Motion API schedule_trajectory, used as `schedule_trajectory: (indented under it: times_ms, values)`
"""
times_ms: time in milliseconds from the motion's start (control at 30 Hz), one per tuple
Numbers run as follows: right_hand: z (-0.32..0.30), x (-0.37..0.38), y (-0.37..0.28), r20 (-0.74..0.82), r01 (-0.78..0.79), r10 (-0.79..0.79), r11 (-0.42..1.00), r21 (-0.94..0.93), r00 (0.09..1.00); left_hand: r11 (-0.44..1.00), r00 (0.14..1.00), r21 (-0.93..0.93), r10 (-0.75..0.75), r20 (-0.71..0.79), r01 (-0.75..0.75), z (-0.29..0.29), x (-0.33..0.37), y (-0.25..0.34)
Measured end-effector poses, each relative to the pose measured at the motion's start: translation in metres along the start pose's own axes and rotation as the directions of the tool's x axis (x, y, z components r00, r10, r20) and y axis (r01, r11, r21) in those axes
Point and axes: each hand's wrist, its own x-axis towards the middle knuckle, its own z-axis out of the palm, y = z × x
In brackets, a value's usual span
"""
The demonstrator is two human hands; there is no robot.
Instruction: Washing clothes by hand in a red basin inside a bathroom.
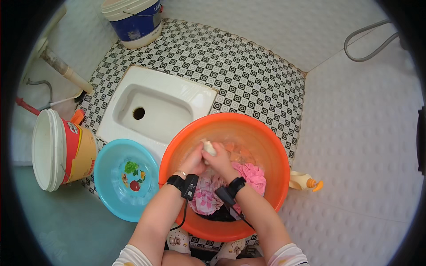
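Over the large orange basin [280, 168], my two hands come together around a small scrunched white cloth [209, 148]. My left hand [193, 160] grips it from one side and my right hand [220, 161] from the other, with the fingers of both closed. Most of the cloth is hidden in my grasp. Below my hands, a bright pink garment [252, 176] lies in the basin's shallow water on the right. A pink-and-white patterned garment [206, 198] is bunched under my wrists, and a dark cloth [218, 216] shows at the near side.
Left of the orange basin stands a light blue basin [105, 186], beside a tipped-looking bucket [80, 150]. A white squat toilet [146, 82] is set in the tiled floor beyond. A pump bottle [301, 181] is at right; a blue-and-white bucket [136, 26] stands at the back.
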Motion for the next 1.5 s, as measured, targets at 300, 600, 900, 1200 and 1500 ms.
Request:
schedule_trajectory:
  times_ms: [300,600,900,1200,1500]
  values:
    - [-0.084,0.010,0.030,-0.074,-0.016,-0.032,0.819,-0.573,0.997,0.972,0.994,0.218,0.076,0.077,-0.091,0.025,-0.005,-0.018]
    - [-0.047,0.011,0.080,0.007,-0.056,0.058,0.988,-0.144,0.998,0.992,0.999,0.120,0.040,-0.011,-0.038,0.024,0.029,-0.026]
    - [-0.060,0.013,0.013,0.044,0.122,-0.119,0.806,-0.579,0.992,0.987,1.000,0.162,0.003,0.015,-0.005,0.022,0.000,-0.019]
    - [-0.033,0.006,0.052,0.102,-0.182,0.181,0.983,-0.003,0.978,0.935,0.962,0.354,0.107,-0.250,-0.012,0.002,0.007,-0.012]
    - [-0.038,0.012,-0.019,0.021,-0.008,0.017,0.924,-0.382,1.000,0.993,0.999,0.119,0.010,0.034,-0.013,0.015,-0.008,-0.016]
